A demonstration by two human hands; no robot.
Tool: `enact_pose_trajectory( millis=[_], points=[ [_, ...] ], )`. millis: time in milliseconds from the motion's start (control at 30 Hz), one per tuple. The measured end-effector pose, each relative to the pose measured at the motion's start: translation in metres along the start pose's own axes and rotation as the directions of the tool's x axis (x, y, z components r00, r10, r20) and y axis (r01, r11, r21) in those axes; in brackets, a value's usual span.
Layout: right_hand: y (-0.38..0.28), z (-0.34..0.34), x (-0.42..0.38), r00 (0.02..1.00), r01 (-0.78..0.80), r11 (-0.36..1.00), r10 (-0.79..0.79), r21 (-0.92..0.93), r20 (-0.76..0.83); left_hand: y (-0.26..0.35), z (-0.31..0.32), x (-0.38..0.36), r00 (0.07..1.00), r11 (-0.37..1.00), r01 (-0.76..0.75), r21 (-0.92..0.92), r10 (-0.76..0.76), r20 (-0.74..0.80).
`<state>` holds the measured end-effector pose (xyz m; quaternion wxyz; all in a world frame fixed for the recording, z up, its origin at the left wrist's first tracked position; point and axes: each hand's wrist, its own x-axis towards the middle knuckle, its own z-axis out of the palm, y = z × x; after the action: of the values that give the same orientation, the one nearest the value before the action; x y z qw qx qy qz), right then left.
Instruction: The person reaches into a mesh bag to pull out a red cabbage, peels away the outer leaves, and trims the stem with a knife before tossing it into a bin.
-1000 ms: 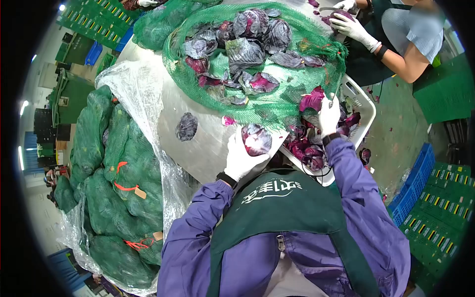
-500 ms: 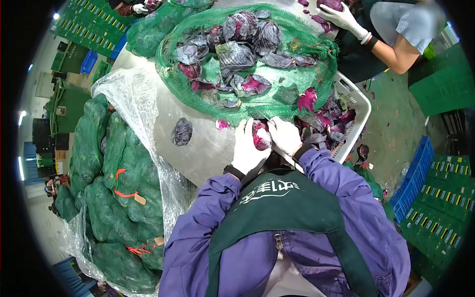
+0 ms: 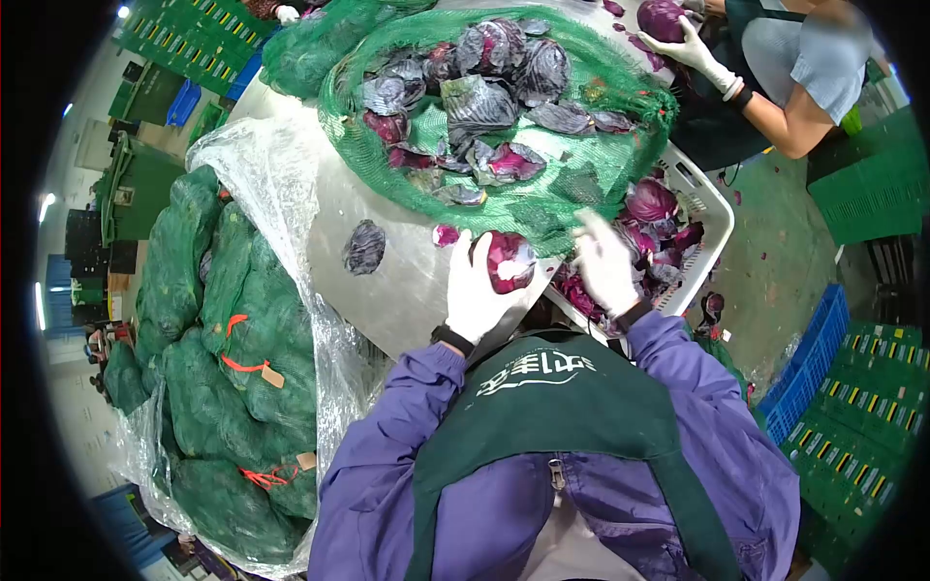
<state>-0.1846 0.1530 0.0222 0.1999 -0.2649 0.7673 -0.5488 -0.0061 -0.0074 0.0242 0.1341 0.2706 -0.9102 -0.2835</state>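
My gloved left hand [image 3: 478, 290] is closed round a red cabbage [image 3: 509, 262] near the front edge of the metal table [image 3: 358, 308]. The cabbage shows a pale patch on its right side. My gloved right hand [image 3: 605, 263] is apart from it, over the left side of a white crate [image 3: 718, 228] of cabbage leaves; its fingers are blurred and look spread. Just beyond lies an open green net [image 3: 591, 160] with dark cabbages [image 3: 479, 105] and loose leaves. A dark leaf [image 3: 364, 247] lies left of my left hand.
Filled green net sacks [image 3: 257, 373] and clear plastic film [image 3: 262, 169] are at the left. At the upper right, a co-worker's gloved hand [image 3: 686, 53] holds a cabbage [image 3: 662, 19]. A blue crate [image 3: 804, 368] and green crates [image 3: 852, 407] stand at the right.
My right hand has left the cabbage and moved right, over the white crate. My left hand still holds the cabbage, now more exposed. The co-worker's cabbage appears more fully in view.
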Motion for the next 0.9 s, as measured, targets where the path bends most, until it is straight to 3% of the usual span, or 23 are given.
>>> enact_pose_trajectory(
  millis=[33,100,167,200,300,367,433,467,600,667,700,767,800,833,900],
  points=[
    [0.008,0.018,-0.007,0.965,0.253,0.956,-0.24,-0.147,0.106,0.001,0.007,0.007,0.998,0.998,-0.066,-0.012,0.065,-0.017],
    [-0.003,0.043,-0.02,0.982,0.139,0.968,-0.107,-0.211,0.157,0.017,0.007,0.018,0.999,0.999,-0.031,-0.025,0.031,0.018],
    [-0.018,0.054,-0.022,0.989,0.033,0.954,0.012,-0.299,0.15,0.029,0.005,0.025,0.983,0.977,0.151,0.151,-0.164,0.083],
    [-0.021,0.056,-0.022,0.99,0.047,0.958,-0.006,-0.282,0.143,0.028,0.009,0.025,0.988,0.969,0.134,0.209,-0.148,0.05],
    [-0.019,0.06,-0.018,0.983,-0.029,0.948,0.085,-0.317,0.164,0.028,0.019,0.023,0.981,0.974,0.191,0.12,-0.194,0.016],
    [-0.018,0.061,-0.018,0.984,-0.028,0.943,0.085,-0.332,0.157,0.031,0.024,0.02,0.987,0.984,0.163,0.073,-0.162,-0.022],
    [-0.018,0.061,-0.015,0.985,0.134,0.89,-0.071,-0.437,0.158,0.034,0.028,0.018,0.989,0.991,0.133,0.026,-0.131,-0.066],
    [-0.017,0.061,-0.014,0.978,0.142,0.888,-0.058,-0.438,0.2,0.035,0.029,0.017,0.987,0.988,0.154,0.025,-0.152,-0.056],
    [-0.006,0.064,-0.004,0.986,-0.012,0.949,0.063,-0.314,0.152,0.037,0.029,0.016,0.985,0.985,0.173,0.008,-0.173,-0.024],
    [0.002,0.062,0.001,0.974,0.167,0.756,-0.025,-0.633,0.227,0.038,0.031,0.012,0.989,0.989,0.143,0.022,-0.142,-0.042],
    [0.0,0.062,0.003,0.974,0.167,0.756,-0.027,-0.633,0.225,0.036,0.033,0.01,0.992,0.993,0.114,0.039,-0.111,-0.06],
    [-0.003,0.061,0.003,0.986,-0.038,0.921,0.098,-0.387,0.136,0.024,0.032,0.008,0.994,0.997,0.081,-0.015,-0.082,-0.07],
    [-0.004,0.061,0.001,0.992,0.014,0.938,0.029,-0.346,0.119,0.015,0.032,0.007,0.995,0.996,0.053,-0.07,-0.058,-0.082],
    [0.01,0.06,0.003,0.993,0.017,0.939,0.026,-0.342,0.119,0.005,0.033,0.003,0.995,0.997,0.052,-0.066,-0.057,-0.085],
    [0.053,0.046,0.014,0.992,-0.035,0.858,0.092,-0.512,0.086,-0.01,0.032,-0.003,0.983,0.96,-0.013,-0.281,-0.038,-0.177]
  ],
)
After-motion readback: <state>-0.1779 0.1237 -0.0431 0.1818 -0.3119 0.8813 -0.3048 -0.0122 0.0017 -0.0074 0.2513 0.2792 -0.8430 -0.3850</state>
